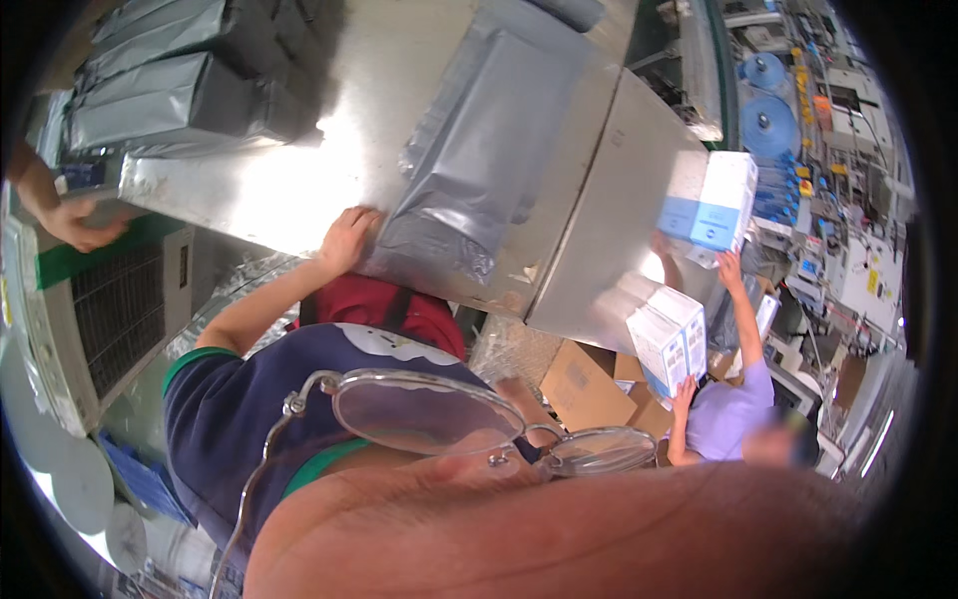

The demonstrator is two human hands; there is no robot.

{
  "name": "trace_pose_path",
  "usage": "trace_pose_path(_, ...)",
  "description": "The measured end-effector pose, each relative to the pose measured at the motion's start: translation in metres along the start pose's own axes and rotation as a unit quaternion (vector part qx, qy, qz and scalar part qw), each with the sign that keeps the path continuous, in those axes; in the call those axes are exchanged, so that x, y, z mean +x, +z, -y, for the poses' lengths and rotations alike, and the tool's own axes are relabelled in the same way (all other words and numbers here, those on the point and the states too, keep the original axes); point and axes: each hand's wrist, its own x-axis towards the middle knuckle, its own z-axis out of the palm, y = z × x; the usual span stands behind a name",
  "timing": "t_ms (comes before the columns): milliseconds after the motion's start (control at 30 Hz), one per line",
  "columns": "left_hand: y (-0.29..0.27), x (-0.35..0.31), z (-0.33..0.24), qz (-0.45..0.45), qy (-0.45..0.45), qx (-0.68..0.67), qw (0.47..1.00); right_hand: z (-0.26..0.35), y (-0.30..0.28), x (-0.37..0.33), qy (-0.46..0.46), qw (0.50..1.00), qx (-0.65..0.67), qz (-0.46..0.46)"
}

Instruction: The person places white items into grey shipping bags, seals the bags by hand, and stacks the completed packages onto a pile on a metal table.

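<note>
My left hand (349, 240) rests on the near edge of the metal table (399, 95), fingers laid out on its top with nothing seen in them. Just right of the fingertips lies a long grey plastic mailing bag (464, 170), its near end crumpled and shiny. Whether the fingers touch the bag's corner is unclear. My right hand (521, 399) is low by my body, near an open cardboard box (589, 394). It is blurred and partly behind a glasses lens, so its fingers do not show clearly.
Several filled grey bags (165, 95) are stacked at the table's far left. Another person's hand (85, 222) reaches in there, above a green-edged crate (120, 309). At right, a co-worker in a purple shirt (723, 414) handles white-and-blue boxes (667, 329) on the table.
</note>
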Motion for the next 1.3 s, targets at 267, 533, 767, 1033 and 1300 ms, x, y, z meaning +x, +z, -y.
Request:
trace_pose_path(267, -0.041, 0.087, -0.003, -0.089, 0.461, 0.202, 0.859, -0.037, -0.224, 0.061, -0.167, 0.890, -0.035, -0.422)
trace_pose_path(533, -0.027, 0.124, -0.039, -0.213, -0.157, -0.408, 0.874, -0.028, -0.257, 0.090, 0.032, 0.614, 0.575, -0.539)
trace_pose_path(767, -0.006, 0.157, -0.035, -0.294, 0.031, -0.124, 0.947, -0.021, -0.288, 0.116, 0.146, 0.844, 0.309, -0.413)
trace_pose_path(1033, -0.134, 0.088, -0.031, 0.029, -0.151, -0.456, 0.876, 0.055, -0.316, 0.084, -0.079, 0.860, 0.328, -0.383)
trace_pose_path(1300, -0.254, -0.087, 0.011, -0.086, -0.047, 0.182, 0.978, 0.099, -0.315, 0.141, -0.317, 0.675, 0.566, -0.351)
